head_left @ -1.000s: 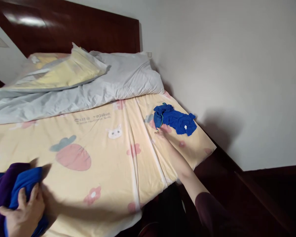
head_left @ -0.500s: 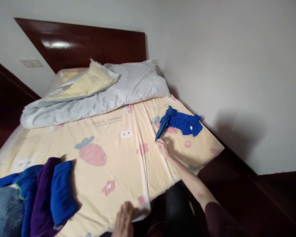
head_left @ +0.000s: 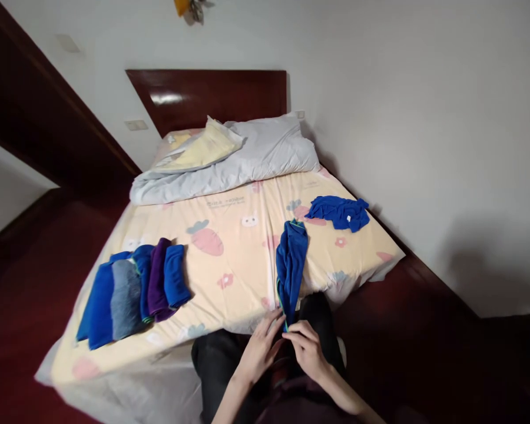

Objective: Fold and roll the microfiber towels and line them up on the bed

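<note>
While the blue cloth [head_left: 290,265] is trailing away across the bed [head_left: 229,294], the left hand [head_left: 259,347] and right hand [head_left: 307,348] are pinching its near end.

Bare forearms, dark trousers, maroon top.

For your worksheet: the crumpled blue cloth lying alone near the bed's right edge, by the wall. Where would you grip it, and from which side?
Probably from above, pinching the raised folds of the crumpled blue cloth. It lies in a loose heap on the bedsheet, with no flat edge laid out. The wall is close on its far side, so reach from the foot of the bed.
</note>
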`<state>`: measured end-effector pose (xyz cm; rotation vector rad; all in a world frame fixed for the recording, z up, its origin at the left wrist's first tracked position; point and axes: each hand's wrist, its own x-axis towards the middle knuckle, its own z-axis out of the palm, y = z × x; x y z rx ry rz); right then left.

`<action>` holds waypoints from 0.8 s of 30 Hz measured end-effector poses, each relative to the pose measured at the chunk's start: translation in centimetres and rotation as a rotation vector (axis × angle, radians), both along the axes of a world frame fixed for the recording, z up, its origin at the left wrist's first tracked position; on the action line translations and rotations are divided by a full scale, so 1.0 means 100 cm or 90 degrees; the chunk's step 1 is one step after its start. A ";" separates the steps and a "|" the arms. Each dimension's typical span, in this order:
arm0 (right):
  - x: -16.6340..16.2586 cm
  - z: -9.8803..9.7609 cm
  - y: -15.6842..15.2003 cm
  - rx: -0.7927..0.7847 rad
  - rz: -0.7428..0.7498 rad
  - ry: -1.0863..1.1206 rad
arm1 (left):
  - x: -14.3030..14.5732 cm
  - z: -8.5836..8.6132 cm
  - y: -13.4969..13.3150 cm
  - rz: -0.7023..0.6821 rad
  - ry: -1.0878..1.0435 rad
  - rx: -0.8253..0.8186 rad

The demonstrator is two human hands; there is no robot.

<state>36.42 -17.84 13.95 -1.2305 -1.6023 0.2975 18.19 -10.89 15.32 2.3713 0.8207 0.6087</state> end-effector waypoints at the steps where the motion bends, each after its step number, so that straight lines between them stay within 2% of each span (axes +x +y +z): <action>1: -0.008 0.007 -0.016 -0.009 0.003 0.029 | 0.006 0.006 -0.002 -0.052 0.004 0.001; 3: -0.021 0.021 -0.039 -0.022 0.000 0.092 | 0.018 0.014 -0.013 -0.131 0.010 -0.003; 5: -0.027 0.033 -0.053 -0.011 -0.015 0.140 | 0.025 0.019 -0.029 -0.140 0.000 -0.006; 9: -0.025 0.048 -0.053 0.067 -0.012 0.133 | 0.015 0.027 -0.060 -0.014 -0.079 0.022; 13: -0.022 0.052 -0.041 0.107 0.080 0.099 | -0.012 0.039 -0.075 0.068 -0.145 0.030; 19: -0.034 0.058 -0.023 0.099 0.287 0.002 | -0.042 0.059 -0.080 0.116 -0.157 0.065; 21: -0.039 0.059 -0.017 0.092 0.301 -0.013 | -0.050 0.063 -0.078 0.135 -0.153 0.086; 24: -0.046 0.054 -0.012 0.083 0.271 -0.006 | -0.059 0.068 -0.075 0.155 -0.145 0.102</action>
